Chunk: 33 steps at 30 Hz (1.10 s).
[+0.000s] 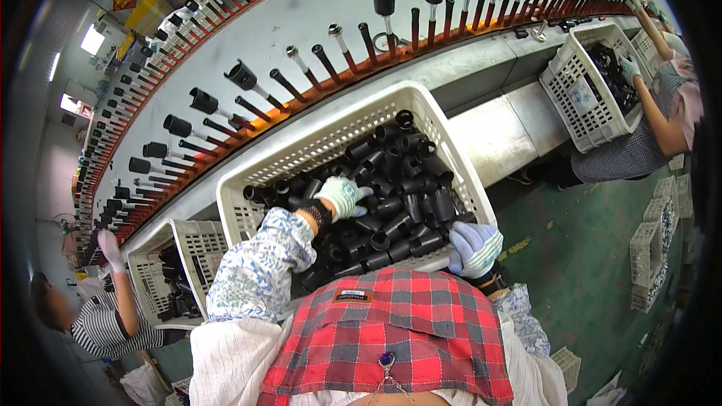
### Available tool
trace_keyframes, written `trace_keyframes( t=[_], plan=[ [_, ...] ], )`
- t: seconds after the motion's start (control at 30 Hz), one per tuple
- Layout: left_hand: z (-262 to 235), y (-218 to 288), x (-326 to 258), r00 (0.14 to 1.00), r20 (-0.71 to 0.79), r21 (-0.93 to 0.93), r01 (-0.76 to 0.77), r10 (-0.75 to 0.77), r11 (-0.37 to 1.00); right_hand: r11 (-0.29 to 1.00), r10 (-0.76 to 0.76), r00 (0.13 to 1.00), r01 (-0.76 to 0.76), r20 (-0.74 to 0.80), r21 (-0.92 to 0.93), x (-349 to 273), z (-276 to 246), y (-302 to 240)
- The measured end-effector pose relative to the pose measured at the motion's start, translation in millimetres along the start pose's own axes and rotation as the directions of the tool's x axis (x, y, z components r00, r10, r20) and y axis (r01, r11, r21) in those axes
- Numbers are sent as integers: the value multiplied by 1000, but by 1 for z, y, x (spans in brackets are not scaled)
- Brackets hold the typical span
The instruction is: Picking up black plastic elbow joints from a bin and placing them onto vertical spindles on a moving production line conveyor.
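Observation:
A white plastic crate (282, 154) in front of me holds a heap of short black tubes (398, 222). My left hand (342, 197), in a pale striped glove, reaches in among the tubes with its thumb and fingers apart. Part of its fingers lies against the heap. At the crate's near right corner, my right hand (475, 248) is closed, in a similar bluish glove. A black tube (465, 218) shows right at its fingertips, but the hand hides whether it grips that tube or the crate rim.
Beyond the crate curves a line of upright rods (342, 49), some topped with black sockets (384, 0). A person at right reaches into another white crate (575, 105) of black parts. At left, a person in stripes (113, 319) sits beside crates (199, 248). More crates (648, 256) stand on the green floor.

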<state>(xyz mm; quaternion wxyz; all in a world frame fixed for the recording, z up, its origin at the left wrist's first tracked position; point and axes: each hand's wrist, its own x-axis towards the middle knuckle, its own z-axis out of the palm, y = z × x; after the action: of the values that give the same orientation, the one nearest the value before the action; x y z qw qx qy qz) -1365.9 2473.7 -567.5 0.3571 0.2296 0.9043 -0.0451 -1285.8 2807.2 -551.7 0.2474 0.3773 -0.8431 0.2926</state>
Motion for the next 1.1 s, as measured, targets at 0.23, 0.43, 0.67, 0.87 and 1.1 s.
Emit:
trace_keyframes(
  t=[0.23,0.43,0.67,0.87,1.1],
  plan=[
    [-73,-53,-51,798,-450,-813,-180,-400,554,1000,-2,997,1,73,6,-1,-2,8],
    [-191,-161,-64,341,-835,-456,6,-431,890,1000,-19,987,19,159,2,1,3,7],
    [-191,-202,-42,424,-657,-588,230,-624,776,1000,-18,981,21,191,-13,-4,5,10],
    [-183,-209,-41,376,-703,-407,484,-604,774,999,-8,977,17,211,-37,-12,1,10],
    [-88,-205,-70,-255,-730,-623,-131,-634,771,997,-46,999,47,19,-67,-10,10,12]
  ],
)
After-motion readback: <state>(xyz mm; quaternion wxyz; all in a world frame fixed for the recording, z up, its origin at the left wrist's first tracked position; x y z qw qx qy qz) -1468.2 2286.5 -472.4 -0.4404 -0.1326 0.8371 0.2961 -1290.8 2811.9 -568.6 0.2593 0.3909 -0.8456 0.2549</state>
